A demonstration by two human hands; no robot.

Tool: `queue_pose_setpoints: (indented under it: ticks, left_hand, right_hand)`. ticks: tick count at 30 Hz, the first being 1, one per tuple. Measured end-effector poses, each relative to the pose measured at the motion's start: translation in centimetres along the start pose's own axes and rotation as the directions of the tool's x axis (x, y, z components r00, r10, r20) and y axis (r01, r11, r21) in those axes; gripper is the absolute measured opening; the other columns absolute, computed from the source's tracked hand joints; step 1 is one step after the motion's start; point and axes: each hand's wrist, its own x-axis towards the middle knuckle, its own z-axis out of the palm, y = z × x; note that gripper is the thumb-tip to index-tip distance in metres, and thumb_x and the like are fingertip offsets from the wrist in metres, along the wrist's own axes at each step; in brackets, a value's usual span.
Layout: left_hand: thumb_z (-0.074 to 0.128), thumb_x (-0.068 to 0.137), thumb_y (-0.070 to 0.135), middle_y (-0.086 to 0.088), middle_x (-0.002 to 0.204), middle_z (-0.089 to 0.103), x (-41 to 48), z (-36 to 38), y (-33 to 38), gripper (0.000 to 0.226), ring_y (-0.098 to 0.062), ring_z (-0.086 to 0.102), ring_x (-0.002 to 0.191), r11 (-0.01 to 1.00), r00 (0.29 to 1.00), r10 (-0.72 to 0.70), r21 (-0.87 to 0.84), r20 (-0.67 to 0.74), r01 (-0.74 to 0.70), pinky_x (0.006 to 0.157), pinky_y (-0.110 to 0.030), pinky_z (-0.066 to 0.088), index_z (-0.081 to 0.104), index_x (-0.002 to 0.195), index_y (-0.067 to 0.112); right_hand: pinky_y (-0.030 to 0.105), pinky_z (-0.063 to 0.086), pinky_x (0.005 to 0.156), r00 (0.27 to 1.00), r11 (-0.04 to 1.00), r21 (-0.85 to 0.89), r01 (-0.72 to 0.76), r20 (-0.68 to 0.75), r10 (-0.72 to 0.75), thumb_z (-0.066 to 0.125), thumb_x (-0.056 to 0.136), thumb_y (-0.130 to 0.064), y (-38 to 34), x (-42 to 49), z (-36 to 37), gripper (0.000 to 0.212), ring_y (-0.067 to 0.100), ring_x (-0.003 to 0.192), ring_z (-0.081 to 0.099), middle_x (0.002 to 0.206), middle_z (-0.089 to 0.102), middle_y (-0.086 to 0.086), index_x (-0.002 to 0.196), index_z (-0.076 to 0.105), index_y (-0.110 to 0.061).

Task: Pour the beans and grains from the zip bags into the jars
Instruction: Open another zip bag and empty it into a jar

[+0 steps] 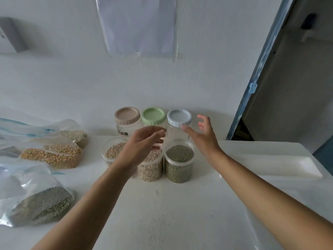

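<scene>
- The worktop (180,213) keeps bags at the left and jars in the middle, all within easy reach.
- 3 filled zip bags lie on their sides, probably waiting their turn: the green bean bag (39,204) nearest, the corn bag (52,156) beyond it, the pale grain bag (76,136) farthest.
- 3 open jars (179,160) in the near row hold beans. The 3 lidded jars (127,121) behind them stand against the wall (seemingly empty).
- The right hand (203,134) is spread and holds nothing. Its forefinger is at the white lid (179,117), likely to unscrew it, though I cannot tell if they touch.
- The left hand (144,143), loosely curved and holding nothing, hovers over the middle open jar (151,168), near the green lid (153,115).
</scene>
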Motion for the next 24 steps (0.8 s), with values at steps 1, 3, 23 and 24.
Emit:
queue_pose_setpoints:
  ticks: [1, 3, 23, 24]
  left_hand:
    - [0.059, 0.102, 0.027, 0.0, 0.111, 0.074, 1.4, 0.3, 0.2, 0.018, -0.02, 0.069, 0.106, 0.998, 0.999, 0.04, 0.04, -0.037, -0.039, 0.09, -0.036, 0.059, 0.071, 0.114, 0.021]
    - [0.058, 0.103, 0.034, 0.002, 0.12, 0.07, 4.4, 1.0, 0.4, 0.024, -0.02, 0.068, 0.107, 0.984, 0.993, 0.099, 0.158, -0.065, -0.088, 0.087, -0.035, 0.057, 0.066, 0.123, 0.024]
    - [0.065, 0.099, 0.038, 0.007, 0.128, 0.064, 5.5, 1.7, 2.3, 0.038, -0.003, 0.065, 0.089, 0.939, 0.95, 0.31, 0.172, -0.049, -0.297, 0.073, -0.026, 0.051, 0.059, 0.135, 0.028]
    - [0.065, 0.098, 0.042, 0.008, 0.127, 0.064, 4.8, 1.6, 2.5, 0.037, -0.004, 0.065, 0.097, 0.944, 0.946, 0.315, 0.128, -0.076, -0.304, 0.076, -0.024, 0.049, 0.061, 0.133, 0.031]
  right_hand:
    - [0.031, 0.035, 0.102, 1.0, 1.0, -0.021, -0.011, 0.018, 0.012, 0.083, 0.079, -0.049, -0.4, 0.8, 0.0, 0.09, 0.016, 0.136, 0.04, 0.151, 0.038, 0.004, 0.151, 0.032, -0.028]
    - [0.033, 0.035, 0.107, 0.998, 0.996, -0.081, -0.023, 0.058, 0.028, 0.089, 0.073, -0.044, -0.8, 2.5, 0.2, 0.106, 0.021, 0.144, 0.035, 0.157, 0.033, 0.004, 0.156, 0.024, -0.026]
    - [0.041, 0.048, 0.106, 0.885, 0.893, -0.153, 0.424, -0.139, -0.444, 0.095, 0.067, -0.034, -3.1, -0.4, -0.9, 0.095, 0.01, 0.13, 0.048, 0.143, 0.051, -0.006, 0.147, 0.045, -0.021]
    - [0.04, 0.048, 0.106, 0.861, 0.87, -0.155, 0.468, -0.142, -0.489, 0.095, 0.067, -0.034, -3.7, -1.1, -1.2, 0.094, 0.01, 0.13, 0.049, 0.143, 0.051, -0.006, 0.147, 0.046, -0.021]
